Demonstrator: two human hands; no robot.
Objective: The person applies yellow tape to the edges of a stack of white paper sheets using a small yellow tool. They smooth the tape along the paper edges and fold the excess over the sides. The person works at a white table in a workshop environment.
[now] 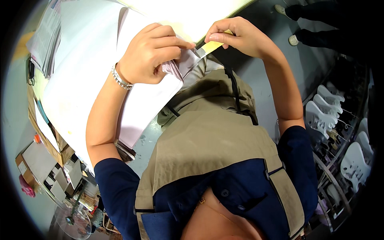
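Observation:
My left hand, with a bracelet at the wrist, rests at the table's edge. Its fingers are closed on the bunched, folded edge of some pale pinkish sheets; I cannot tell whether they are paper or cloth. Thumb and fingers of my right hand pinch a flat yellow strip beyond the table edge. The strip's greyish near end meets the pale material by my left fingertips. Whether it is a tool or a tape is unclear. Large white sheets spread under and beside my left forearm.
A stack of printed papers lies at the far left of the table. White shaped parts hang on a rack at the right. Another person's legs stand at the far right. A fan is at the lower left.

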